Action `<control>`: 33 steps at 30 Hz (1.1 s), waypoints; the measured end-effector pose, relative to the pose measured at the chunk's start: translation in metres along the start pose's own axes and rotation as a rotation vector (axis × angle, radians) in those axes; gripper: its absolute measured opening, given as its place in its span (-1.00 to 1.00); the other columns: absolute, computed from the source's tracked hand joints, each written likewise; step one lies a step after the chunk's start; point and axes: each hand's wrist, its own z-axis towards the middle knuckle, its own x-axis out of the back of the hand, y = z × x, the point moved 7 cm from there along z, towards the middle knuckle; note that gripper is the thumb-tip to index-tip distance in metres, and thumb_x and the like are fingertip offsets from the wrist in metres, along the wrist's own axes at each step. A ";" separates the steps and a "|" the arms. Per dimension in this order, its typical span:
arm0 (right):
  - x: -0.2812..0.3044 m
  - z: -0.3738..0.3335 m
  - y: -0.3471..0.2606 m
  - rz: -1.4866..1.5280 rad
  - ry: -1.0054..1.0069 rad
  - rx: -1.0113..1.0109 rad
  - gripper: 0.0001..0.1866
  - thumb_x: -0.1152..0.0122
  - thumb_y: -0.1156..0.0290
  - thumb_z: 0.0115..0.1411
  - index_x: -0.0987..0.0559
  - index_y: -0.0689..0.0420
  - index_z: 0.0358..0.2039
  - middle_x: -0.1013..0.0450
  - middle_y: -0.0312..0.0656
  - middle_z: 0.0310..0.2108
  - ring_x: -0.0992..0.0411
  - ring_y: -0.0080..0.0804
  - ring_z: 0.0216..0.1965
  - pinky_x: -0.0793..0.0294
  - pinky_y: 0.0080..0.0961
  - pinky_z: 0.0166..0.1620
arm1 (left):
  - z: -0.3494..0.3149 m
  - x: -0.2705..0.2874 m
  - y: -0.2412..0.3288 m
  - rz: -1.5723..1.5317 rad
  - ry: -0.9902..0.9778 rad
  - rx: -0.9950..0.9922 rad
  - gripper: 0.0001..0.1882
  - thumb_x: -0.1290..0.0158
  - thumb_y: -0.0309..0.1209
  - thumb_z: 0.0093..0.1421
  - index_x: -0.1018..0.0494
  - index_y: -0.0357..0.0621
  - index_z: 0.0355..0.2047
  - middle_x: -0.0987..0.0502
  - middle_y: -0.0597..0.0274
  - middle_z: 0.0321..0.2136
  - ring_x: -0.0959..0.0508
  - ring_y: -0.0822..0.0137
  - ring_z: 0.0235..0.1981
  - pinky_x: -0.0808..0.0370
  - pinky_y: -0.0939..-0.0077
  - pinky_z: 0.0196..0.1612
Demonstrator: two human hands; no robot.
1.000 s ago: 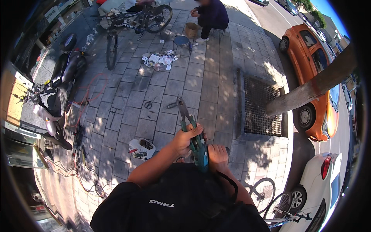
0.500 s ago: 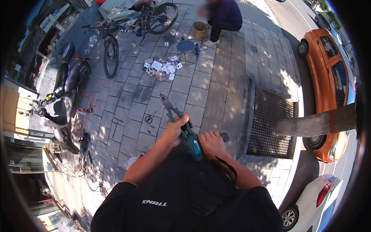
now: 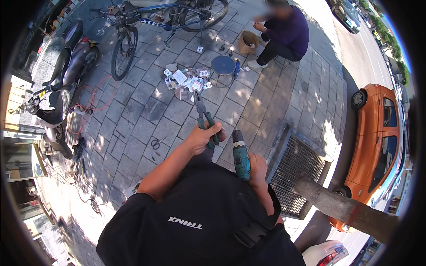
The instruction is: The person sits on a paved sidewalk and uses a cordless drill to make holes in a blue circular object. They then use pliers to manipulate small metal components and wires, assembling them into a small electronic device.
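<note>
One gap separates pliers and drill; rightward lies the grate's edge.

Green-handled pliers, nose forward, left of and apart from a teal drill, black chuck also forward.

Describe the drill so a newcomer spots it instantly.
Find the metal grate by the tree trunk. Just left of it, the right hand holds the drill. It is thick-bodied and teal, unlike the slim, green-handled pliers in the left hand.
</note>
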 end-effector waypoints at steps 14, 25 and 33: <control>0.010 0.252 0.108 0.509 0.001 -0.355 -0.71 -0.46 0.46 0.25 -0.61 0.19 -0.05 -0.61 -0.12 -0.26 -0.60 -0.27 -0.23 -0.56 -0.36 -0.13 | 0.209 0.036 0.148 0.859 0.447 -0.109 -0.58 -0.35 -0.11 0.33 -0.54 -0.25 -0.31 -0.55 0.27 -0.50 -0.51 0.41 -0.45 -0.51 0.35 -0.32; -0.036 0.450 0.239 0.585 -0.290 -0.318 -0.75 -0.47 0.42 0.22 -0.62 0.22 -0.15 -0.62 -0.06 -0.33 -0.63 -0.30 -0.27 -0.57 -0.35 -0.16 | 0.354 0.093 0.145 0.925 0.667 0.163 -0.40 -0.30 0.08 0.20 -0.54 -0.37 -0.41 -0.60 -0.05 -0.50 -0.58 0.18 -0.42 -0.53 0.14 -0.22; -0.070 0.528 0.290 0.673 -0.562 -0.566 -0.74 -0.42 0.41 0.28 -0.63 0.23 -0.07 -0.62 -0.14 -0.30 -0.62 -0.38 -0.25 -0.56 -0.38 -0.16 | 0.425 0.085 0.146 0.907 0.784 0.257 -0.37 -0.28 0.11 0.17 -0.63 -0.37 -0.24 -0.69 -0.27 -0.32 -0.72 -0.13 -0.22 -0.59 0.02 -0.04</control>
